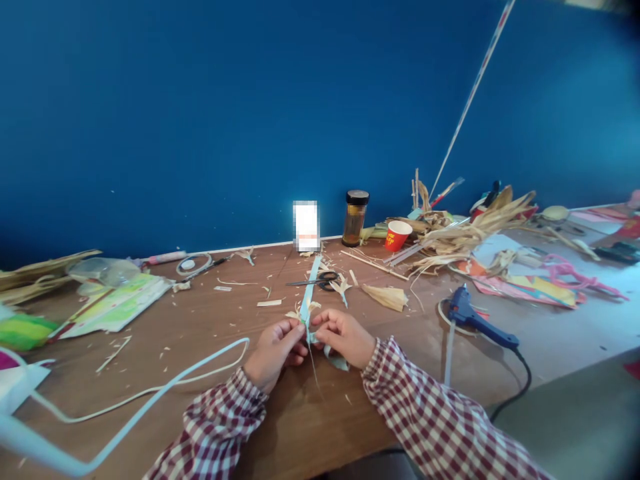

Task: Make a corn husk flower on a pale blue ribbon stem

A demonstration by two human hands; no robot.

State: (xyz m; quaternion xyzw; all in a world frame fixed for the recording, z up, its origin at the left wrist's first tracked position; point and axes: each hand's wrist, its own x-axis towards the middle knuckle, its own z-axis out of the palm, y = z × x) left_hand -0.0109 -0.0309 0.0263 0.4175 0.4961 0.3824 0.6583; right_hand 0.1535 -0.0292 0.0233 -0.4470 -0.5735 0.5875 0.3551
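My left hand (280, 350) is closed in a pinch on a small corn-husk flower, whose cream petals (294, 315) stick up above the fingertips. Close beside it, my right hand (346, 337) pinches a pale blue-green strip of tape at the flower's base. A loose loop of this tape (338, 360) hangs below the right fingers. From between the hands a thin wire or thread (314, 371) trails down. Just beyond them lie black scissors (326, 280), a pale blue strip (311, 283) and another small husk flower (342, 290). The fingers partly hide the join.
At right are a blue glue gun (480, 323) with its cord, a red paper cup (399, 236) and piled corn husks (465, 230). A dark-lidded jar (355, 219) stands near the blue wall. A white cable (165, 390) loops across the left, near a green-white sheet (123, 303).
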